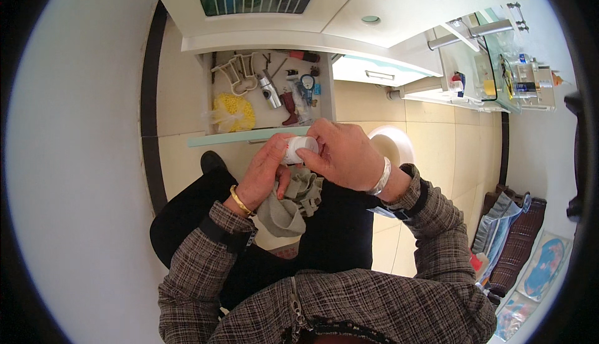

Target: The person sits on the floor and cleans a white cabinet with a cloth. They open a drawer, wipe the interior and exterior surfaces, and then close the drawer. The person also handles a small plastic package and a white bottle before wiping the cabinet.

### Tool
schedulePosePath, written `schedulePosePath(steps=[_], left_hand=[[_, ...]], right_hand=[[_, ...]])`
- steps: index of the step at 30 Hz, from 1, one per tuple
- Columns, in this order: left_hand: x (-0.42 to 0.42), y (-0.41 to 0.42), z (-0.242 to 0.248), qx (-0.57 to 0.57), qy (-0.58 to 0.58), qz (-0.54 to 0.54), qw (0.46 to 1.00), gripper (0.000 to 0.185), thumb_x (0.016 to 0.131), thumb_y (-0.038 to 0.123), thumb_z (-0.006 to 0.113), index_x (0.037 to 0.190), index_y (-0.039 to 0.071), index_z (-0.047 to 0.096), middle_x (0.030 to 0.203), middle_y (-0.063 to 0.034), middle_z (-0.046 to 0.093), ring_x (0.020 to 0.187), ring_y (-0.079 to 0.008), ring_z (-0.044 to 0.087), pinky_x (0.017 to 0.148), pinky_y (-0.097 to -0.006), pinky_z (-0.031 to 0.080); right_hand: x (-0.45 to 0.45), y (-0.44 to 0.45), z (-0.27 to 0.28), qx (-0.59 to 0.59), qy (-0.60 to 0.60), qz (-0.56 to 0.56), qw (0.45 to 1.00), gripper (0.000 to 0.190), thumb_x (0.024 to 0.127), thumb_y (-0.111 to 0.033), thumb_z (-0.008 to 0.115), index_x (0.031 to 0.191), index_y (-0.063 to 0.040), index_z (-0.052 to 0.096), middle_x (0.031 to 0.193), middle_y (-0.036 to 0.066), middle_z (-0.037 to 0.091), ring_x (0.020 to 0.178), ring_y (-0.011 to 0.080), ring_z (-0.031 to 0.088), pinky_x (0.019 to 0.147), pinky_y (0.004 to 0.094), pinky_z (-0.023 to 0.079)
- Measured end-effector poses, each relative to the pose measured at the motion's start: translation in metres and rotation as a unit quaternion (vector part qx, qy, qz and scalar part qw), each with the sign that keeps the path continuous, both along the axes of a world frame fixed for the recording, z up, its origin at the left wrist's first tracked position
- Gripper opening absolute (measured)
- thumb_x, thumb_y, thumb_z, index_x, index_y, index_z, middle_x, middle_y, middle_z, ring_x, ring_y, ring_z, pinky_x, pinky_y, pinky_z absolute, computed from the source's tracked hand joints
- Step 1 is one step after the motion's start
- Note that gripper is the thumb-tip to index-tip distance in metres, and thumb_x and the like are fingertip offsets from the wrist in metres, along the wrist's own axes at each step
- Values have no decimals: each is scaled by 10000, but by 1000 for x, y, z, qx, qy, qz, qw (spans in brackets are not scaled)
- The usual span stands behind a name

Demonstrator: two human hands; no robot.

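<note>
A small white plastic bottle (pixel 295 150) is held between my two hands, just in front of the open drawer. My left hand (pixel 264 173) grips its body and also has a grey-beige cloth (pixel 285 210) hanging below it. My right hand (pixel 348 154) closes its thumb and fingers on the bottle's capped end. Inside the drawer (pixel 248 136) lie a knotted bag of yellow pellets (pixel 233 112), cream plastic brackets (pixel 236 73), a chrome faucet part (pixel 269 90), a dark red boot-shaped object (pixel 289 109), and a blue-and-white item (pixel 307 84).
White cabinet doors (pixel 355 12) rise beyond the drawer. A white and pink basin (pixel 398 140) stands on the tiled floor, right of the drawer. At the far right, a glass shelf (pixel 498 82) holds bottles, and folded textiles (pixel 503 231) lie lower down. A wall (pixel 84 133) bounds the left.
</note>
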State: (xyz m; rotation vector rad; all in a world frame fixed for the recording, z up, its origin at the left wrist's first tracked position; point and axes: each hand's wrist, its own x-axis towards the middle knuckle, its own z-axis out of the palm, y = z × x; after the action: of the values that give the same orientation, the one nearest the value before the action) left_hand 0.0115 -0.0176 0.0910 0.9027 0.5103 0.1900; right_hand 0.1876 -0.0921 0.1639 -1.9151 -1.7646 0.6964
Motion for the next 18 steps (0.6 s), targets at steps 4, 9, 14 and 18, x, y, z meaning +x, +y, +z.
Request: schedulePosePath(steps=[4, 9, 14, 18], left_hand=[[1, 0, -4, -18, -16, 32, 999, 391, 1044, 374, 334, 1247, 68, 467, 893, -78, 597, 425, -71, 450, 371, -194, 377], [1, 2, -7, -14, 19, 51, 998, 395, 1039, 366, 368, 1277, 65, 462, 857, -82, 622, 408, -73, 453, 371, -192, 379], [-3, 3, -4, -1, 90, -13, 996, 460, 1039, 381, 355, 1327, 41, 468, 771, -55, 609, 396, -59, 448, 385, -188, 384], [-6, 11, -3, -30, 103, -80, 991, 443, 1040, 371, 359, 1262, 22, 519, 688, -26, 563, 402, -45, 450, 394, -183, 386]], right_hand=[[2, 13, -9, -39, 75, -75, 994, 335, 817, -297, 705, 784, 13, 581, 588, 158, 609, 540, 299, 645, 492, 361, 499], [8, 22, -7, -152, 189, -107, 964, 354, 833, -311, 703, 772, 20, 594, 608, 140, 631, 560, 219, 664, 500, 322, 509], [42, 50, -22, -114, 121, -88, 982, 292, 842, -276, 687, 826, 6, 614, 667, 130, 655, 582, 214, 671, 526, 313, 518], [54, 81, -77, 13, -17, 59, 998, 267, 780, -261, 696, 860, -17, 625, 809, 147, 642, 735, 323, 642, 691, 406, 529]])
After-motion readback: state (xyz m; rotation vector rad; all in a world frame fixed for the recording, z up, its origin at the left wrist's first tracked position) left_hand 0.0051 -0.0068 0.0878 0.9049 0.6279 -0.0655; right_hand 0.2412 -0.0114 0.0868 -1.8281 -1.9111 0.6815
